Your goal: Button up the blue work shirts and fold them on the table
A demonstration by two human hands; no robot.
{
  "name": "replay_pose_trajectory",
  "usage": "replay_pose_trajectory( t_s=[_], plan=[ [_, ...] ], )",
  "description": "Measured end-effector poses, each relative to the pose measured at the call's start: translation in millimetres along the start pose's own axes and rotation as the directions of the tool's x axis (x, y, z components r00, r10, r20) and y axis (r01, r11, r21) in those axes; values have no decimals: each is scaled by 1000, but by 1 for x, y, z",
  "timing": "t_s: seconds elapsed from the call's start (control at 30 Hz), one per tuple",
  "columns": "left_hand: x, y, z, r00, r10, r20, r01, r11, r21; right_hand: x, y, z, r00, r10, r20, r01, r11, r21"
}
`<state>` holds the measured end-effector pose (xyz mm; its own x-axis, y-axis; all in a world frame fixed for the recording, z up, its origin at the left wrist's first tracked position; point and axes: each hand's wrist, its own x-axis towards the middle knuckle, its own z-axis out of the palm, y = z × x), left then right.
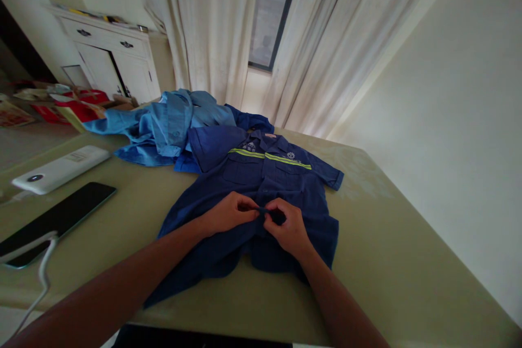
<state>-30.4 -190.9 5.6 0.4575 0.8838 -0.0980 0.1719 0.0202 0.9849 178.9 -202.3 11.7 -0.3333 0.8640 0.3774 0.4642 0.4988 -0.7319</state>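
Observation:
A dark blue short-sleeved work shirt (244, 171) lies front up on the table, its collar at the far end. A yellow-green stripe runs across its chest, above two pockets, with pale emblems on both sides. Along the middle of its front, my left hand (232, 212) pinches the cloth between thumb and fingers. My right hand (286, 224) pinches the same front edge just beside it, the two sets of fingertips nearly meeting. Whether a button sits between the fingertips is too small to tell. The shirt's lower hem spreads out loosely near me.
Light blue garments (175, 117) are heaped at the table's far left. A white power bank (61, 168) and a black phone (61, 220) with a white cable (44, 266) lie on the left of the table (391, 261). A wall borders the right side; curtains (212, 22) hang behind.

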Motion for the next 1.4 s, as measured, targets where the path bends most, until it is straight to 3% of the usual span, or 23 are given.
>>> replay_pose_trajectory(
  t_s=[0.3,0.53,0.83,1.07,1.23,1.4],
  plan=[
    [2,-8,1,1000,1,11,0,999,-53,2,2,-3,978,198,71,-208,964,169],
    [2,-10,2,1000,-8,25,11,992,-124,3,-1,-7,969,213,127,-238,941,241],
    [-3,1,4,997,-29,69,34,997,-75,5,0,-12,959,194,206,-254,912,322],
    [-5,4,2,989,-43,139,32,996,78,4,-2,-12,961,170,217,-237,912,335],
    [-6,2,1,984,-77,161,83,996,-30,4,-1,-15,955,157,253,-246,896,369],
    [-4,3,2,987,-10,160,21,998,-67,5,0,-16,939,169,298,-270,901,339]
  ],
)
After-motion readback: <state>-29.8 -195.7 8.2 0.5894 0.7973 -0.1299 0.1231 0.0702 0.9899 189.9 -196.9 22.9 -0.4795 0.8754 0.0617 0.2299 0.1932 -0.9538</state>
